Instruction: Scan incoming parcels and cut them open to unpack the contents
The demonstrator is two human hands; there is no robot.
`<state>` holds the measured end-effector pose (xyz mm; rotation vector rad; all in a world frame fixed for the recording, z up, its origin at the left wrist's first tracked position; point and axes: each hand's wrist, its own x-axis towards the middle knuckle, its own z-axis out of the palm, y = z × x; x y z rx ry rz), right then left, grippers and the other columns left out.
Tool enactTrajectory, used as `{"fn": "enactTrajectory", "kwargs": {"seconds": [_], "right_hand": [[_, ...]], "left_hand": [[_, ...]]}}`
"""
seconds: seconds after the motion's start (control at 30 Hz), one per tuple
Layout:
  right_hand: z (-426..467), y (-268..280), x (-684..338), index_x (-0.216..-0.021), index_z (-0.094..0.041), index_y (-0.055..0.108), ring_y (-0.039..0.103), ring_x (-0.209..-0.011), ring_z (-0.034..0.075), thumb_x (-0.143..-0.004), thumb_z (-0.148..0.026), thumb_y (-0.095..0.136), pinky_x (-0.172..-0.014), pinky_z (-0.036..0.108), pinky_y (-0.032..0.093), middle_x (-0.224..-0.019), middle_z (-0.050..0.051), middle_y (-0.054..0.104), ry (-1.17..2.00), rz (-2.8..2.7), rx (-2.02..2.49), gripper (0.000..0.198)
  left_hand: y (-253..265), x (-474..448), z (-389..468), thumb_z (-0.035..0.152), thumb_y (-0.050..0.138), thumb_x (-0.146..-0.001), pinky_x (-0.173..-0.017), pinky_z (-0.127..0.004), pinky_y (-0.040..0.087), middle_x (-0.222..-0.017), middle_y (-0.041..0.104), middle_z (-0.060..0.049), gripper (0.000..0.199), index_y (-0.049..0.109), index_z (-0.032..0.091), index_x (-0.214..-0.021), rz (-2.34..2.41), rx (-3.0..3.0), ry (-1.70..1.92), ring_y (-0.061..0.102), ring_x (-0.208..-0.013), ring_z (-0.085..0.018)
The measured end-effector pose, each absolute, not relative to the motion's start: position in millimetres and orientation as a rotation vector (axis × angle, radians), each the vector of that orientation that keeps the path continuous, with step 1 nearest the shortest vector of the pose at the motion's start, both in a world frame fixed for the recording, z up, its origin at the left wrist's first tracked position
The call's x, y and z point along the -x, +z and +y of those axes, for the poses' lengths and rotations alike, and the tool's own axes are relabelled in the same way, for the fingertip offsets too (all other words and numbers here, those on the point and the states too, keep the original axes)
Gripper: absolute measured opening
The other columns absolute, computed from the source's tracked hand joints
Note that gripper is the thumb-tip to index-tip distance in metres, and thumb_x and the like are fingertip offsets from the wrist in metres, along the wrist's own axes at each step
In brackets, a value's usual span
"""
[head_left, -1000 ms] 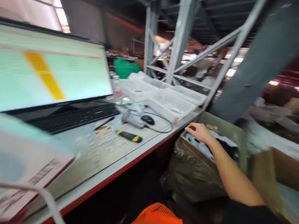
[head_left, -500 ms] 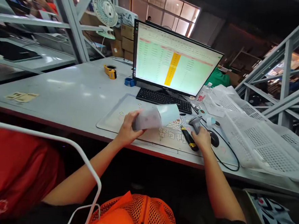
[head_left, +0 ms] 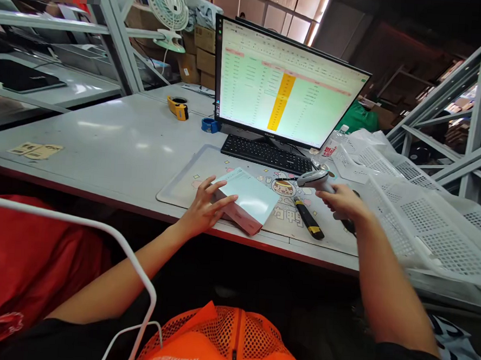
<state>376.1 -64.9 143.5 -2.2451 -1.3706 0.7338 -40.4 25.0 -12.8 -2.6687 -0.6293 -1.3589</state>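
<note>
— How is the box [head_left: 248, 194] held?
— By the left hand [head_left: 206, 210], at its end between eight and nine o'clock, twelve being the top of the view. The fingers are partly spread, and two are laid across the pale blue top. A pink side is turned toward seven o'clock.
— And by the right hand [head_left: 345, 201], what is gripped?
— A grey scanner [head_left: 313, 178]. Its handle is wrapped by curled fingers, and its head is pointed toward ten o'clock from the grip.
— Where is the box placed?
— Over the printed mat [head_left: 187, 179], near the front edge of the desk [head_left: 117, 131]. Whether the mat is touched by its underside cannot be told.
— What is found around it?
— The scanner is seen between two and three o'clock from the box. A black and yellow cutter [head_left: 309, 219] is laid just past three, near the right hand. At one o'clock a black keyboard [head_left: 266, 154] is set, and beyond it a lit monitor [head_left: 287, 85], on which a table with a yellow column is displayed.
— And farther out?
— White perforated baskets [head_left: 427, 224] are placed at three, and a bottle [head_left: 330, 148] at two. Near eleven, a blue ring [head_left: 209, 125] is seen; about nine, some labels [head_left: 36, 151] are laid well apart.
</note>
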Motion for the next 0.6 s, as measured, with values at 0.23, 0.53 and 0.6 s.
{"fn": "enactTrajectory", "kwargs": {"seconds": [0.23,0.53,0.6], "right_hand": [[-73,241,-313,-0.087,-0.022,0.059,0.037,-0.046,0.006,-0.077,-0.057,0.087,-0.041,0.022,0.034,-0.066,-0.005,0.046,1.290,-1.588,1.806,0.046],[-9,238,-241,-0.080,-0.021,0.062,0.037,-0.040,0.006,-0.072,-0.055,0.093,-0.031,0.020,0.030,-0.059,-0.004,0.047,1.474,-1.813,1.813,0.047],[-6,234,-239,-0.082,-0.021,0.063,0.038,-0.040,0.007,-0.074,-0.057,0.090,-0.031,0.020,0.032,-0.058,-0.004,0.047,1.474,-1.845,1.785,0.046]], "left_hand": [[-21,38,26,0.015,0.073,-0.089,-0.118,-0.066,0.043,-0.160,0.026,-0.017,0.089,0.022,0.037,-0.159,-0.716,2.587,-1.532,0.029,-0.153,-0.039],[-22,40,23,0.014,0.077,-0.088,-0.119,-0.066,0.042,-0.160,0.029,-0.022,0.098,0.016,0.031,-0.163,-0.672,2.551,-1.627,0.031,-0.154,-0.038],[-22,40,22,0.013,0.077,-0.087,-0.118,-0.065,0.043,-0.160,0.030,-0.023,0.098,0.018,0.030,-0.163,-0.648,2.547,-1.653,0.033,-0.154,-0.038]]}}
